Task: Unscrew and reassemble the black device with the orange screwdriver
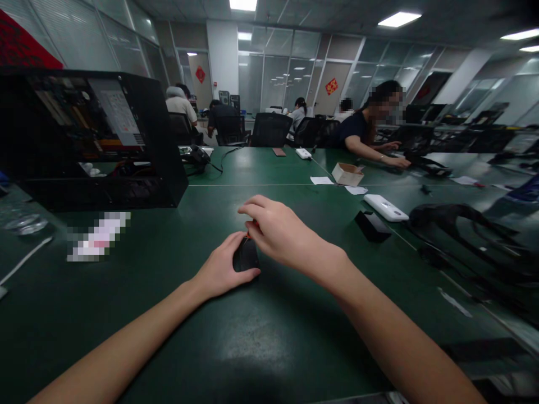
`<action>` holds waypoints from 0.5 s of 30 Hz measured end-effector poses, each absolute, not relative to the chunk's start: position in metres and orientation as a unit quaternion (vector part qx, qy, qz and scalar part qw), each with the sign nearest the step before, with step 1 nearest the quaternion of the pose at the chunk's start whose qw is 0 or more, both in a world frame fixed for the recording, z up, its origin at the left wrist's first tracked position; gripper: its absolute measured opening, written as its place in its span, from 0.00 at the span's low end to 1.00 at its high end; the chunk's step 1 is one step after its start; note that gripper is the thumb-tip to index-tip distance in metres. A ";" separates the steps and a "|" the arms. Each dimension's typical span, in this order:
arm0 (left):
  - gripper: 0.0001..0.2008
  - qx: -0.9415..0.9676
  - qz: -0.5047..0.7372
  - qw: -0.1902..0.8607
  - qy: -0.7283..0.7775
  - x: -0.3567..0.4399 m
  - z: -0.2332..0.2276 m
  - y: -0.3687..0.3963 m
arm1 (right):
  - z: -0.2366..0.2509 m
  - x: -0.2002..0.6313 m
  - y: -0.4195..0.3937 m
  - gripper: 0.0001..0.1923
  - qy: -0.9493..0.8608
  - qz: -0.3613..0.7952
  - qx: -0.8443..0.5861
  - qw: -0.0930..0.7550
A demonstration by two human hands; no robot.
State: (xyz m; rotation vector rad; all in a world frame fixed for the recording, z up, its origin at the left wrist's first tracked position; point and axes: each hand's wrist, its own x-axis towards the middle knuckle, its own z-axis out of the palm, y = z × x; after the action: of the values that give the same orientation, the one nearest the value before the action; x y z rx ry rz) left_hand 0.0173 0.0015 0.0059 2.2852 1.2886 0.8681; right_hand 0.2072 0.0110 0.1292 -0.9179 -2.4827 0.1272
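Observation:
My left hand [221, 266] is closed around a small black object [249, 255] that rests on the green table, its thumb along the near edge and its fingers at the far side. The object is dark and flat-sided; its exact kind is not clear. Just above its far end, my right hand [273, 227] is bent over with curled fingers. A bit of orange-red [255, 223] shows by the right fingertips, mostly hidden by the hand, so what it belongs to cannot be made out.
An open black computer case [164, 168] stands at the left, near a blurred pale packet [101, 235]. To the right are a small black box [373, 227], a white power strip [386, 208], a cardboard box [347, 174] and a black bag [455, 224]. A co-worker [357, 132] sits across the table.

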 end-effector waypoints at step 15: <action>0.36 0.850 0.222 0.113 0.463 0.010 0.007 0.004 | 0.148 0.219 -0.004 0.11 -0.941 0.009 -0.321 0.109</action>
State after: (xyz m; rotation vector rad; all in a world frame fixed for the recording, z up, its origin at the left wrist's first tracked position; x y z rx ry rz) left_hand 0.0100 0.0037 0.0067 2.4948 1.3595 0.6512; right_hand 0.2191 -0.0036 0.1482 -0.9445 -2.7667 0.0261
